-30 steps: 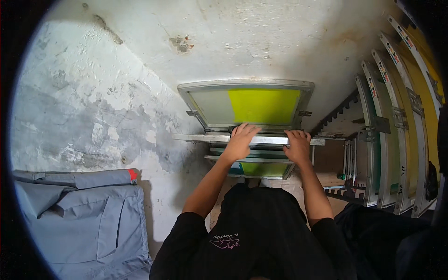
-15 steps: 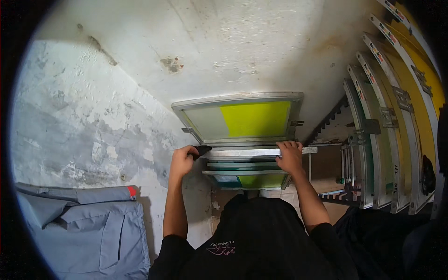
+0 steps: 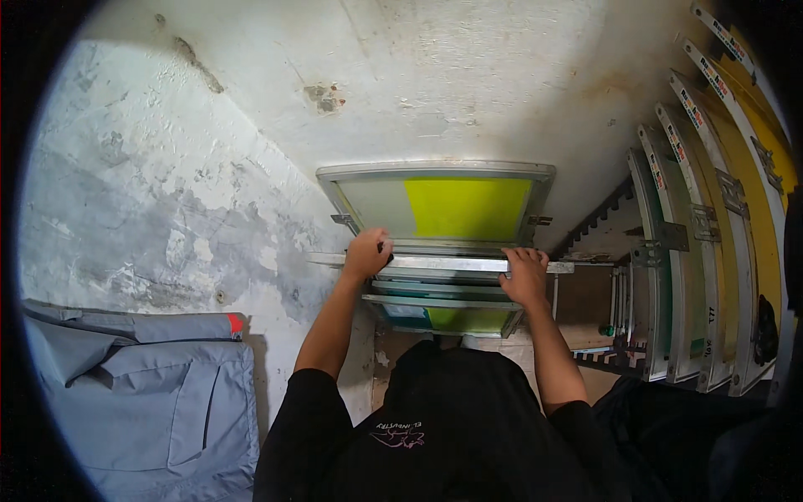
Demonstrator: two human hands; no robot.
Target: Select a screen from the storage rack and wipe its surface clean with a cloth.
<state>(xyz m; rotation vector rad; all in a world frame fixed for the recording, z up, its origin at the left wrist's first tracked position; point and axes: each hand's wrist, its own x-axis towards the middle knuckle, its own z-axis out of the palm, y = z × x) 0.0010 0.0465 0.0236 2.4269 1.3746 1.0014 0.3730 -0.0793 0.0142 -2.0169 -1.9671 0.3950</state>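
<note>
A silver metal screen printing frame (image 3: 447,264) stands on edge in front of me, its top bar running left to right. My left hand (image 3: 365,254) is closed over the bar towards its left end, and a small black thing shows by the fingers. Towards the right end, my right hand (image 3: 525,276) grips the same bar, fingers over the top. Behind it, another framed screen (image 3: 468,207) with a bright yellow-green area leans on the wall. Nearer to me stand more framed screens (image 3: 443,302). The lower part of the held frame is hidden.
On the right, several large framed screens (image 3: 711,251) with metal clips stand in a toothed rack (image 3: 598,219). A grey jacket (image 3: 159,402) hangs on the peeling wall (image 3: 167,209) at the left. The back wall (image 3: 443,92) rises close behind the frames.
My left hand has moved right and up onto the bar. The bar's left end, hidden before, now sticks out past that hand. The right hand stays on the bar.
</note>
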